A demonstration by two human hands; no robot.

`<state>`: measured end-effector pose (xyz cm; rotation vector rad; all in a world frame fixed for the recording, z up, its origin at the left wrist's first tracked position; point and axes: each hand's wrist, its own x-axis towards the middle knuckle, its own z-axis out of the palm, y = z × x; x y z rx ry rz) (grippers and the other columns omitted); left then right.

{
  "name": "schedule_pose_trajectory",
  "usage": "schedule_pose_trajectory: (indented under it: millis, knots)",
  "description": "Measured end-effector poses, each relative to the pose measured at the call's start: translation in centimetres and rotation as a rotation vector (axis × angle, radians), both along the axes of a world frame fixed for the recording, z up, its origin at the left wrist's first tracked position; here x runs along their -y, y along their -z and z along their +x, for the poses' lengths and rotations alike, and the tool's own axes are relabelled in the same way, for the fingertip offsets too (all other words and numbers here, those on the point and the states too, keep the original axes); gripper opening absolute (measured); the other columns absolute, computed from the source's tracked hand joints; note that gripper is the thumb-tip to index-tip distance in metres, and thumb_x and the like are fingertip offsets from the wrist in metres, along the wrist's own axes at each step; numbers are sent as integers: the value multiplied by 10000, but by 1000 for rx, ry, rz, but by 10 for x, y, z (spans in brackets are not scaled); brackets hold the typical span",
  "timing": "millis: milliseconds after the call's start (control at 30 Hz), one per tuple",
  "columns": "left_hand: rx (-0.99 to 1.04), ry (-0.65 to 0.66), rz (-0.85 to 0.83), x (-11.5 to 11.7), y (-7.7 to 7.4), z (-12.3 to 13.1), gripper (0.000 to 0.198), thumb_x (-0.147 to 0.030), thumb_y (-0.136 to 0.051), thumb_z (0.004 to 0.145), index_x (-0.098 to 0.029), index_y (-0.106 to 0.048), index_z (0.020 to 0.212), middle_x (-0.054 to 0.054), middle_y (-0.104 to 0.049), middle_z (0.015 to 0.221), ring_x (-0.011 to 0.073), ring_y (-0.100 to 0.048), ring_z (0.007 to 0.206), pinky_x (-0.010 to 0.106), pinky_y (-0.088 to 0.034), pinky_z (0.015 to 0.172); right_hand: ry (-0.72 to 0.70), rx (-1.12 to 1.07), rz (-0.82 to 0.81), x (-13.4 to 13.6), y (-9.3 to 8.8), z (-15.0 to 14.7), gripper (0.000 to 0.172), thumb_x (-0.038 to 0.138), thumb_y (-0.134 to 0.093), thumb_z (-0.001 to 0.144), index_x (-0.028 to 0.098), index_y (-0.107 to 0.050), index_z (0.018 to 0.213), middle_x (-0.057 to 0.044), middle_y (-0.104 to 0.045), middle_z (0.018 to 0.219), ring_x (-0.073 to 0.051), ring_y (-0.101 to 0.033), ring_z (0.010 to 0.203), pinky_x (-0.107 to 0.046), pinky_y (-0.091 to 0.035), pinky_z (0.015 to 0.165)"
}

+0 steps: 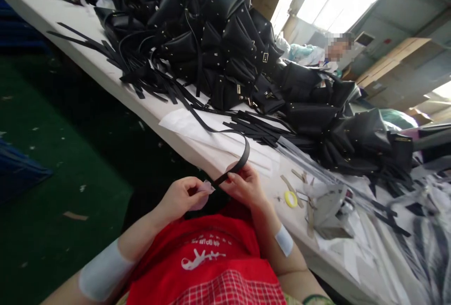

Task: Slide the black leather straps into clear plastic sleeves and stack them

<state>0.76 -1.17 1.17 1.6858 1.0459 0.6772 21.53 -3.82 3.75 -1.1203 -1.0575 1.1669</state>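
Note:
My right hand (pixel 244 183) grips a long black strap (pixel 243 154) close to its end, in front of the red apron. From there the strap curves up and runs left across the table toward a heap of similar straps (pixel 141 60). Just left of that end, my left hand (pixel 183 197) pinches a small whitish piece of thin, crumpled material (pixel 204 192), which looks like paper or cloth. The strap's tip lies close to this piece; I cannot tell whether they touch.
Black bags (pixel 225 37) with metal fittings are piled along the white table (pixel 116 91). At right lie a yellow tape roll (pixel 291 199), a grey tape dispenser (pixel 333 213) and clear plastic (pixel 419 258). More straps (pixel 260 129) lie ahead. A person (pixel 331 56) is across the table.

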Motion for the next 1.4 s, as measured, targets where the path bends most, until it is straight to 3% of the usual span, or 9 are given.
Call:
schedule_pose_trajectory:
  millis: [300,533,633,733,900,1067,1200,1267,1400]
  knots:
    - [59,-5,-93,4,0,-3,273,-423,-683,807,-158,-749,810,54,-738,792,196,-664,726,280,-517,670,-6,350,150,2,8,1,145,335,-715,807,214,-726,887,-27,-701,799,-165,-587,697,-295,-516,679]
    - [73,-18,-32,6,6,-6,199,-341,-658,825,-181,-766,872,63,-747,909,212,-691,830,292,-534,746,-150,257,111,5,19,-16,97,320,-769,764,230,-754,794,-30,-688,807,-192,-626,776,-304,-522,708]
    - [31,47,-71,10,10,-4,222,-359,-637,851,-176,-757,808,46,-719,802,186,-661,716,274,-509,666,-232,3,61,6,16,-13,290,383,-761,779,255,-751,1039,-47,-723,972,-216,-657,935,-331,-531,831]
    - [-49,133,-166,14,19,-2,335,-458,-662,843,-156,-742,721,44,-695,698,176,-625,637,268,-476,614,-248,-228,-14,6,6,-4,412,458,-699,838,242,-692,1189,-55,-734,948,-203,-676,907,-337,-534,850]
    - [86,116,-365,14,32,2,401,-529,-699,791,-136,-762,834,67,-742,748,209,-658,713,291,-502,694,-277,-107,8,0,2,2,356,436,-678,878,213,-700,1155,-67,-764,961,-184,-699,880,-351,-539,878]
    - [118,35,-290,7,5,10,393,-518,-686,787,-137,-765,843,54,-742,746,214,-642,692,282,-481,650,-261,1,33,-4,19,-8,346,420,-680,871,208,-710,1143,-68,-770,1005,-204,-710,932,-383,-549,898]
    - [107,-26,-185,4,-14,17,366,-501,-663,798,-150,-767,816,38,-722,725,200,-623,681,268,-461,631,-278,-127,34,-2,20,-9,381,374,-747,817,230,-697,1166,-56,-759,1041,-199,-704,917,-379,-544,897]
    - [95,28,-256,3,-11,17,384,-517,-660,793,-152,-767,843,35,-722,717,194,-625,655,265,-458,612,-271,-238,13,-3,13,-4,451,332,-794,771,244,-677,1197,-52,-756,1048,-195,-701,890,-359,-547,858]
    - [-48,141,-343,3,16,13,462,-579,-646,777,-136,-768,826,54,-735,705,205,-642,633,271,-447,595,-140,-303,38,-8,-9,15,437,332,-781,786,240,-677,1200,-40,-762,943,-195,-690,892,-344,-516,877]
